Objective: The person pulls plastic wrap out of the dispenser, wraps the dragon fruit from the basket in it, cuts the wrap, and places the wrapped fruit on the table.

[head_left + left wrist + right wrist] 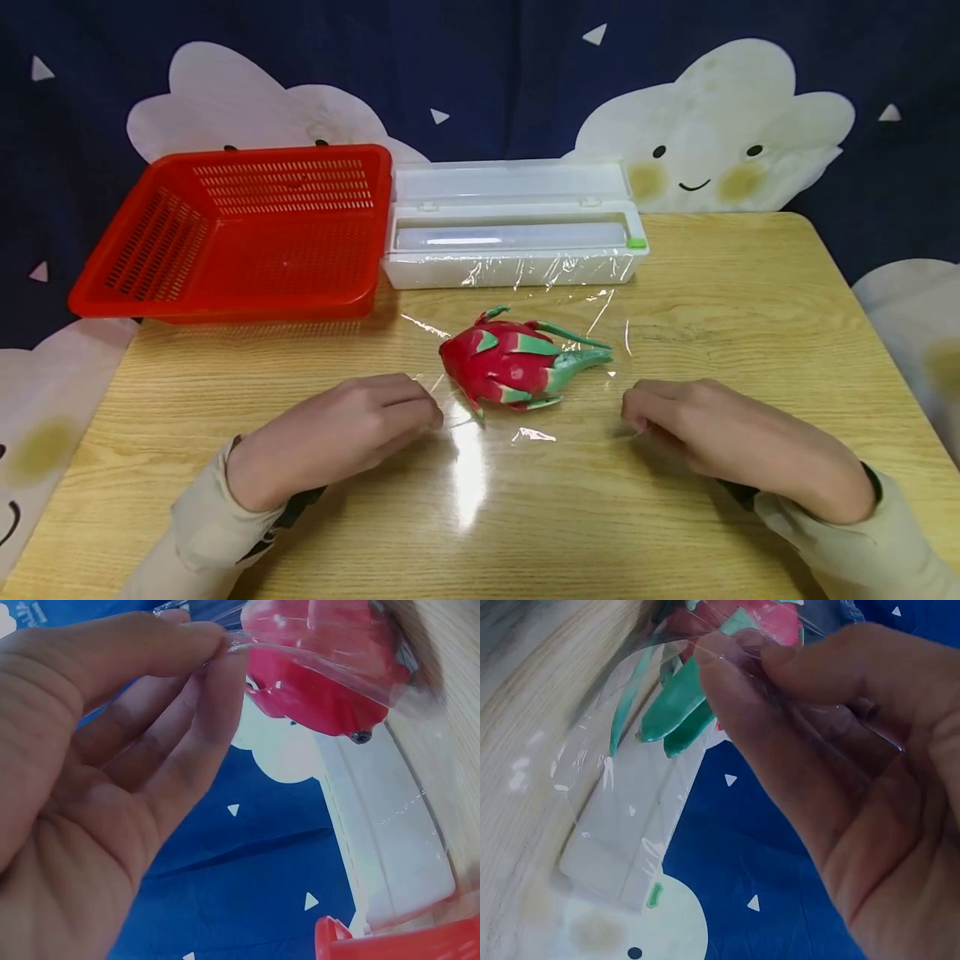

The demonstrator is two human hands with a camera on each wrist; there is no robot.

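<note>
A red dragon fruit point(504, 367) with green scales lies on its side on the table, its green tip toward the right. Clear cling film point(534, 435) runs from the white dispenser box point(517, 271) toward me and overlaps the fruit in both wrist views. On the left, my left hand point(348, 429) pinches the film edge between thumb and fingers, near the fruit's stem end. The right hand point(708, 429) pinches the film on the other side, to the right of the green tip. Within the box sits the film roll point(517, 237), under a raised lid point(510, 182).
A red plastic basket point(360, 287) stands at the back left, right beside the dispenser. On the box's right end is a small green tab point(636, 243). Behind the wooden table point(757, 292) hangs a dark blue cloth point(495, 67) with clouds.
</note>
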